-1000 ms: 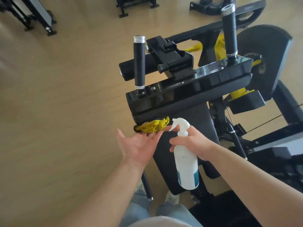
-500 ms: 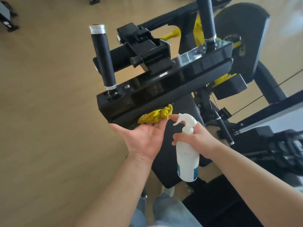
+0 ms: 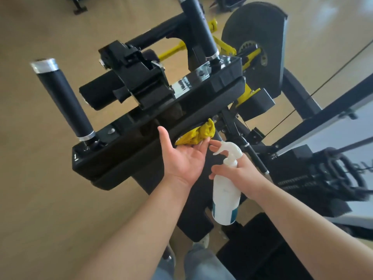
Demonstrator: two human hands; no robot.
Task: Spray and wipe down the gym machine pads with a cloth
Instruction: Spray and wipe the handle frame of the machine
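A black gym machine fills the middle of the head view, with a long black pad (image 3: 129, 158) along its near edge. My left hand (image 3: 183, 156) is palm-up under that pad, its fingers pressing a crumpled yellow cloth (image 3: 198, 133) against the pad's underside. To the right, my right hand (image 3: 240, 174) grips the neck of a white spray bottle (image 3: 225, 199) with a teal band. The bottle hangs upright just below the pad. Its nozzle points left toward the fingers of my left hand.
Two upright black handles stand on the machine, one at the left (image 3: 64, 102) and one at the back (image 3: 199, 29). A black seat pad (image 3: 193, 209) lies below my hands. A weight stack frame (image 3: 323, 158) stands to the right, and wooden floor (image 3: 40, 199) spreads to the left.
My left hand has slid the yellow cloth to the right along the underside of the pad. The right hand with the bottle has kept its place beside it. The view has moved closer.
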